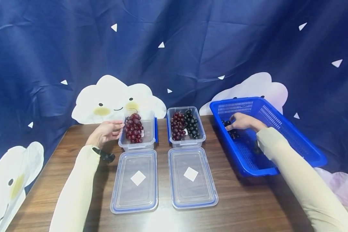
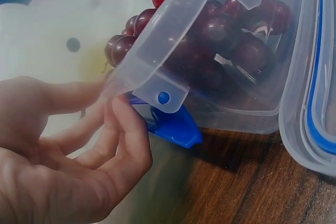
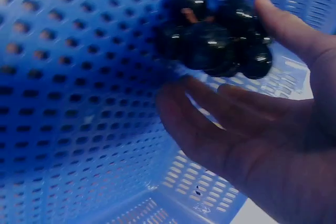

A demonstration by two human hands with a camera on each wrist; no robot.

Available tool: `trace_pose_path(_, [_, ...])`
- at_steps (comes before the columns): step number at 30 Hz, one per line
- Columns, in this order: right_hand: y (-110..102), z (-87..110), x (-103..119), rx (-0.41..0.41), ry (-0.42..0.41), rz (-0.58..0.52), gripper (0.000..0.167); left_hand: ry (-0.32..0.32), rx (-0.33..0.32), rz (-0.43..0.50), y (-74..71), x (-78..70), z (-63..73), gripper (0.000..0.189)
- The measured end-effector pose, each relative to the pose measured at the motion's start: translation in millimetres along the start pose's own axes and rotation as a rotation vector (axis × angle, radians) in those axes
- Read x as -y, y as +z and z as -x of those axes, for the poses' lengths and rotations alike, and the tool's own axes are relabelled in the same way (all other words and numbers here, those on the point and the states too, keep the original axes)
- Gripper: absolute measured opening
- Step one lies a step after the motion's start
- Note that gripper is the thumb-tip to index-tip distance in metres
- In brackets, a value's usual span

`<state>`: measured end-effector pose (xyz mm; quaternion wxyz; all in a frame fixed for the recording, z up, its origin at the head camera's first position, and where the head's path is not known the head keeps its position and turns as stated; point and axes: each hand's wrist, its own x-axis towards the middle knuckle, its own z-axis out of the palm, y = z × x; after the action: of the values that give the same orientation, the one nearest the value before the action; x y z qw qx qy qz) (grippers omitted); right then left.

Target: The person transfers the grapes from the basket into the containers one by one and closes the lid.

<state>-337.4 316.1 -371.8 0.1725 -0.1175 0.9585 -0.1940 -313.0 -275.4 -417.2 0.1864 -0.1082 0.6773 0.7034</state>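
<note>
My left hand (image 1: 105, 132) pinches the left rim of a clear plastic container (image 1: 137, 147), thumb and fingertips at the edge above a blue clip (image 2: 176, 127). A bunch of red grapes (image 1: 134, 128) lies in that container's left half. Inside a blue basket (image 1: 235, 151), my right hand (image 1: 243, 122) reaches to a bunch of black grapes (image 3: 210, 45) by the side wall. Its thumb is beside the grapes and its loosely bent fingers are below them, spread apart. More dark grapes (image 1: 257, 148) lie deeper in the basket, partly hidden by the right sleeve.
A second clear container (image 1: 188, 143) holds red grapes (image 1: 178, 126) on its left and black grapes (image 1: 192, 125) on its right. Two clear lids with blue seals, the left lid (image 1: 134, 193) and the right lid (image 1: 194, 193), lie flat in front. A blue curtain (image 1: 185, 48) hangs behind the wooden table (image 1: 235, 206).
</note>
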Motion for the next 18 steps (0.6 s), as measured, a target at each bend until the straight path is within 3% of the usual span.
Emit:
trace_pose_path(7, [1.9, -9.6, -0.9, 0.031, 0.025, -0.037, 0.069, 0.015, -0.007, -0.003, 0.7, -1.7, 1.4, 0.028])
trace_pose_path(18, [4.0, -14.1, 4.8, -0.025, 0.04, 0.064, 0.067, 0.006, 0.004, -0.008, 3.1, -1.2, 3.0, 0.027])
